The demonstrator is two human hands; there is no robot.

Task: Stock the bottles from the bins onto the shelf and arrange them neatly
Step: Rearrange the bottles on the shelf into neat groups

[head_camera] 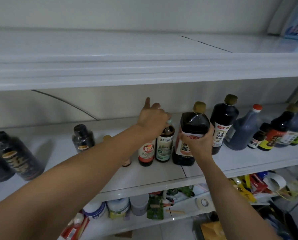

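My right hand (197, 142) grips a large dark soy sauce bottle (189, 129) with an olive cap, standing on the white middle shelf (162, 175). My left hand (152, 121) rests over the cap of a slimmer bottle with a green-white label (164, 148), index finger stretched up; whether it grips the cap I cannot tell. Touching that one on its left stands a red-labelled bottle (146, 153). To the right runs a row of dark bottles: a tall one (222, 125), a jug with a red cap (243, 132), and smaller ones (280, 132).
Black jars stand at the shelf's left (16, 156) and middle-left (83, 138). The upper shelf (144, 70) hangs close above the bottle tops. The lower shelf holds tubs (118, 207), tape and packets (248, 186). A blue pack (297, 23) sits top right.
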